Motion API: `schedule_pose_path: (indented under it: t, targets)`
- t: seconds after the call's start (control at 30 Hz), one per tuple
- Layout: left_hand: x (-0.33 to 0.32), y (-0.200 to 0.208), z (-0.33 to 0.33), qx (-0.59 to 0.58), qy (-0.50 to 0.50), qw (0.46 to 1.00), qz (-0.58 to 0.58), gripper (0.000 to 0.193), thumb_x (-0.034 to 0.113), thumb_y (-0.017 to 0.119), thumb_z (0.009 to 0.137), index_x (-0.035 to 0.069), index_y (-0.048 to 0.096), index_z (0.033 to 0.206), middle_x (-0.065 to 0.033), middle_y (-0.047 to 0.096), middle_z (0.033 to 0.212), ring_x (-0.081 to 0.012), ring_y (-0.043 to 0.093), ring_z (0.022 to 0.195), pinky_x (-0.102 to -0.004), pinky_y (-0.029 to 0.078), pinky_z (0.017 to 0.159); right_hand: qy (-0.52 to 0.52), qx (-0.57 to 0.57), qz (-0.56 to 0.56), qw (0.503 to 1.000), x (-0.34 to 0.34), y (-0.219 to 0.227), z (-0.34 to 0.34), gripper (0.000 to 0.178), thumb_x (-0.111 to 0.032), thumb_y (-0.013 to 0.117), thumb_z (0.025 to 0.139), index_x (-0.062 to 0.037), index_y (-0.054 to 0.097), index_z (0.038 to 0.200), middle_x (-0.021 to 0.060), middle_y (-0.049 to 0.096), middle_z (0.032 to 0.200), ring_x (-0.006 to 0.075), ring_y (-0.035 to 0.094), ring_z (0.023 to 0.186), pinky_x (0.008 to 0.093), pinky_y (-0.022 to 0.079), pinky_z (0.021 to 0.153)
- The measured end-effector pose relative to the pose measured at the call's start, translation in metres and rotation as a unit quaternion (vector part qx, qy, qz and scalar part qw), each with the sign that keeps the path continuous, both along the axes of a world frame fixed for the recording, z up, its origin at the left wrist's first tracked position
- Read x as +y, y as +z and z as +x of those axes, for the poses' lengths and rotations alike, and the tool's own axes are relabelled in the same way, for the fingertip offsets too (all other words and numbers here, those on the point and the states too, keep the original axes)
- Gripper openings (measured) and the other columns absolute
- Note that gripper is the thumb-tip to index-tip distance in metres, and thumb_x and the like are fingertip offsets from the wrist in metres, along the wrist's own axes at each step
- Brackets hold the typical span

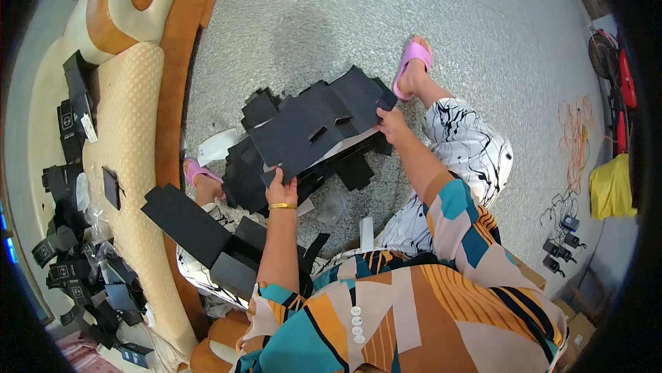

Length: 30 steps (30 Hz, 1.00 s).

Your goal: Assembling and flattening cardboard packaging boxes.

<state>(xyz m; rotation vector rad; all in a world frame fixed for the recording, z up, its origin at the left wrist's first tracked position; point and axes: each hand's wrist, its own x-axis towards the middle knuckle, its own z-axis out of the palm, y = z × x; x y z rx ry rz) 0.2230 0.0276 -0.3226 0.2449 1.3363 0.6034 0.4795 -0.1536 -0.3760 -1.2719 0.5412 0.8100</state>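
Note:
A flattened black cardboard box [293,132] with two small slots is stretched between my hands above the floor. My left hand [281,190] pinches its near left corner, fingers closed. At the right end, my right hand [393,125] grips the edge with its thumb on top. A pale underside shows along the near edge. Beneath it lies a pile of more black cardboard pieces [245,174], partly covered by the held sheet. Another folded black cardboard piece [187,225] rests over my left leg, beside my left forearm.
A cream and brown sofa [131,187] runs along the left, heaped with black boxes [65,235] and clear plastic. White scrap [218,144] and a clear bag [334,206] lie on the floor. Black adapters [560,250], orange cord [574,142] and yellow cloth [612,187] are at the right.

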Motion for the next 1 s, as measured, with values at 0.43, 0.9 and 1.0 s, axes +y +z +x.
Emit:
schedule_pose_path:
  t: [0.43, 0.9, 1.0]
  targets:
    - [0.0, -0.038, -0.008, 0.193, -0.062, 0.976, 0.074, 0.029, 0.0, 0.063, 0.078, 0.004, 0.055, 0.105, -0.0091, 0.058, 0.093, -0.0209, 0.057, 0.074, -0.0313, 0.049, 0.054, -0.012, -0.115, -0.23, 0.966, -0.008, -0.045, -0.024, 0.037, -0.011, 0.068, 0.073, 0.0027, 0.049, 0.102, 0.0133, 0.056, 0.086, 0.0284, 0.056, 0.079, 0.0436, 0.047, 0.072]
    - [-0.014, 0.029, 0.027, 0.439, -0.473, 0.453, 0.615, 0.057, 0.015, 0.069, 0.069, 0.011, 0.049, 0.122, -0.0173, 0.039, 0.132, -0.037, 0.034, 0.123, -0.0496, 0.026, 0.101, 0.267, -0.598, -0.349, 0.67, 0.072, 0.063, -0.061, 0.061, -0.025, 0.067, 0.069, -0.0151, 0.043, 0.123, 0.0187, 0.036, 0.127, 0.0403, 0.032, 0.119, 0.0589, 0.027, 0.092]
    - [-0.011, 0.024, 0.026, 0.464, -0.613, 0.402, 0.496, 0.072, 0.025, 0.071, 0.069, 0.015, 0.039, 0.132, -0.015, 0.022, 0.143, -0.0365, 0.019, 0.132, -0.0559, 0.023, 0.102, 0.397, -0.542, -0.363, 0.645, 0.092, 0.052, -0.064, 0.077, -0.039, 0.071, 0.067, -0.0226, 0.035, 0.133, 0.0191, 0.021, 0.139, 0.0454, 0.018, 0.127, 0.0695, 0.02, 0.091]
